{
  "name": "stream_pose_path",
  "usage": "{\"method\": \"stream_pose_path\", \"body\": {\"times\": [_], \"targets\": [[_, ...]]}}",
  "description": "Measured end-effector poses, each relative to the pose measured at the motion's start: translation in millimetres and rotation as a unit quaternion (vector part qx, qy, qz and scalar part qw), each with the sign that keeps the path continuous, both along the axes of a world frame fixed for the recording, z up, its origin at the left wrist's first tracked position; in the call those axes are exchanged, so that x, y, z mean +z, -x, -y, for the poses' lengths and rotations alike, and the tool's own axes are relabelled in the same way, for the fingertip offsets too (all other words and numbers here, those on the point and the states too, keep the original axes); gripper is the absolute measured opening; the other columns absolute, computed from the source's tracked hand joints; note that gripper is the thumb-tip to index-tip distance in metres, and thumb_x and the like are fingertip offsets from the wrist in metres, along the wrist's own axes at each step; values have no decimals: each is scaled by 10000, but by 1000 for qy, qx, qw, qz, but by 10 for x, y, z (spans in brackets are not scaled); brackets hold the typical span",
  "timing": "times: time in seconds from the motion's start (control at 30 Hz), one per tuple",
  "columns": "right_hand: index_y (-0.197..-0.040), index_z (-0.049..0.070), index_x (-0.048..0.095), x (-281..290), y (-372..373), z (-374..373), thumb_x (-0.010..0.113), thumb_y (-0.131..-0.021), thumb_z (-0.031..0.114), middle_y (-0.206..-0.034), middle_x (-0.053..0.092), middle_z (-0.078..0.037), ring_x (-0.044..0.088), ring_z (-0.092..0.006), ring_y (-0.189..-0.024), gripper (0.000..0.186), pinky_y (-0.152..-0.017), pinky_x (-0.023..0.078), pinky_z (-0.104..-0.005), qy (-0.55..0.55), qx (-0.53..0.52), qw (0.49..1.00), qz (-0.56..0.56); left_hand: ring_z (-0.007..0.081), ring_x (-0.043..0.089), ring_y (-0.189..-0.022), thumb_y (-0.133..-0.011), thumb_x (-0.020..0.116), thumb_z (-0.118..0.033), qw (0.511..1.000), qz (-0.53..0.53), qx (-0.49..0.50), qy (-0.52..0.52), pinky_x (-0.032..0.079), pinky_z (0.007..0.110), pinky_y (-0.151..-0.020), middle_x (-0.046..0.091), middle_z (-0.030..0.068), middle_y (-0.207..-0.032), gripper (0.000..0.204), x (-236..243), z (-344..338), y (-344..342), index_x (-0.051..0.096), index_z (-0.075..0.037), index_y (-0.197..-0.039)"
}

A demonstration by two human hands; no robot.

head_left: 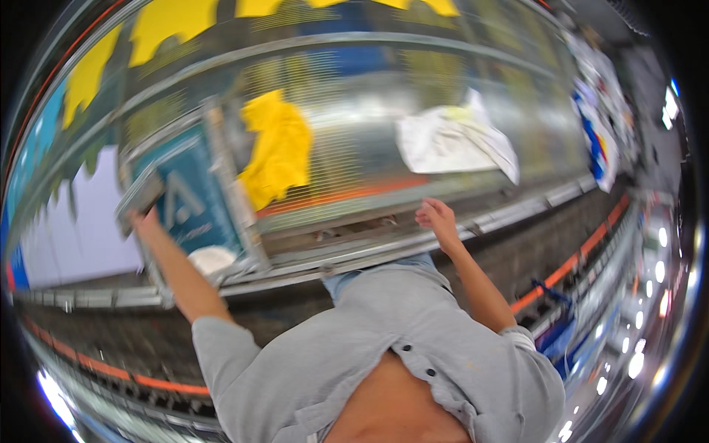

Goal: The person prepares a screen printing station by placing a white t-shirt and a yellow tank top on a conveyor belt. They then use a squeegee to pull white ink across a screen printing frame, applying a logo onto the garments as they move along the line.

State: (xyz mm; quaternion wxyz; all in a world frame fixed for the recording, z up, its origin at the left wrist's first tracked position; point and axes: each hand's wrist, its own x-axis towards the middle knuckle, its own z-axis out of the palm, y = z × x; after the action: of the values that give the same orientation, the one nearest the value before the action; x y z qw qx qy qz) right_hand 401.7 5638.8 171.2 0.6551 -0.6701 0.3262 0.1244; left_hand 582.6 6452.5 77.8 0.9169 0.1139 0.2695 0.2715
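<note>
We see the left hand closed on a grey tool over the left edge of the framed teal panel, whose long axis runs near to far, leaning left. The right hand, loosely curled, apparently empty, lies farther off, rightward.

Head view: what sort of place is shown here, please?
Probably a screen-printing workshop: a teal framed screen, a yellow cloth piece and a white cloth piece lie on a long table.
</note>
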Motion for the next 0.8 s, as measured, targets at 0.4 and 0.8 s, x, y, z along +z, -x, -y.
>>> {"method": "stream_pose_path", "body": {"times": [0.4,0.8], "targets": [[-1062,66,668,-705,-108,2678,669,-831,157,-911,649,-101,605,-324,-939,248,-848,476,-418,570,8,817,81,258,600,-1037,-895,580,-135,853,-178,-103,-480,504,389,-881,651,132,-1004,266,263,3118,619,618,40,-1091],[-1024,-7,683,135,-94,3285,625,-868,35,-900,693,-153,657,-190,-810,172,-715,494,-285,202,218,920,255,281,590,-1057,-950,567,-439,821,-247,-513,39,507,450,-888,585,160,-1179,510,742,8859,622,507,-21,-1237]]}}
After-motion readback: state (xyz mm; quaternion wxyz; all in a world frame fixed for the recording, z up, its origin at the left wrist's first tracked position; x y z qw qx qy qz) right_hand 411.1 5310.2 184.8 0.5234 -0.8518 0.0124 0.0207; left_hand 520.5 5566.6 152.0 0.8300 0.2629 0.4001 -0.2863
